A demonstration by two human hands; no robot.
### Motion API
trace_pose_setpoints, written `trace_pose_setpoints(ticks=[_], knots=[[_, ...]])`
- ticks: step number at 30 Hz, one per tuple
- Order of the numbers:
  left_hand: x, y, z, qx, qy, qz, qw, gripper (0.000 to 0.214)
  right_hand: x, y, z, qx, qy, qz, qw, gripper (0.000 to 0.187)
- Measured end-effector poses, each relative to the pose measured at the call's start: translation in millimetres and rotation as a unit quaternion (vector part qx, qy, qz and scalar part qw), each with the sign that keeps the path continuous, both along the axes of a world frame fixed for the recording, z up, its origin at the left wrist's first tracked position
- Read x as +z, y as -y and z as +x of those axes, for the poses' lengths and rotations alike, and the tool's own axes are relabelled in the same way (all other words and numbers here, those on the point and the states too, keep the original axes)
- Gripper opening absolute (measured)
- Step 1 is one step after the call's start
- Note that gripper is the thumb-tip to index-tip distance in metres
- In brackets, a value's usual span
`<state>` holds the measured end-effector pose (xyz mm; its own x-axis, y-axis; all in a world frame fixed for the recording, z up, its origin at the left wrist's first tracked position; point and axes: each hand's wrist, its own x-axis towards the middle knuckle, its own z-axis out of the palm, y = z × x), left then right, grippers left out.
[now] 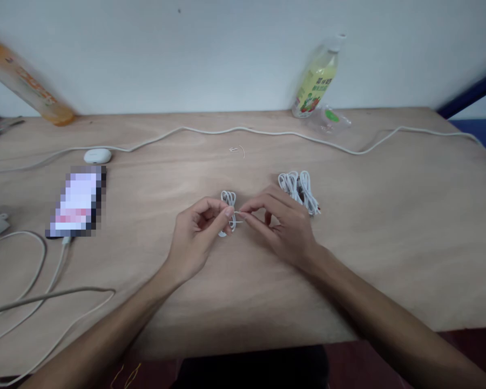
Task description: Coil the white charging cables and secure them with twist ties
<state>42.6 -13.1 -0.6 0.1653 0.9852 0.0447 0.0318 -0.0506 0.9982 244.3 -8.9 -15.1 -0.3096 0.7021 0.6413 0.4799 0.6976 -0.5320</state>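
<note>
A small coiled white cable (228,199) sits at the middle of the wooden table (389,243). My left hand (196,235) pinches this coil with thumb and forefinger. My right hand (283,224) pinches a thin tie (238,213) that sticks out from the coil's side. The fingertips of both hands nearly meet. A second, larger bundle of coiled white cable (299,189) lies just behind my right hand, apart from it.
A phone (78,202) lies at the left, plugged into a white cable (44,286). A white mouse-like case (98,156) sits behind it. A long white cord (267,132) crosses the back. A drink bottle (318,78) and plastic wrapper (328,120) stand by the wall. An orange tube (28,84) leans far left.
</note>
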Motion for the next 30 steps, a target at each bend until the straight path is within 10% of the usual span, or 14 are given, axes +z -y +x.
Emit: trace_pose_setpoints(ticks=[9, 30], knots=[[-1.0, 2.5, 4.5, 0.008, 0.007, 0.006, 1.000, 0.019, 4.4, 0.9, -3.9, 0.015, -0.005, 0.066, 0.998, 0.017], [4.0, 2.4, 0.4, 0.017, 0.005, 0.022, 1.000, 0.014, 2.6, 2.4, 0.3, 0.013, -0.067, -0.088, 0.994, 0.009]])
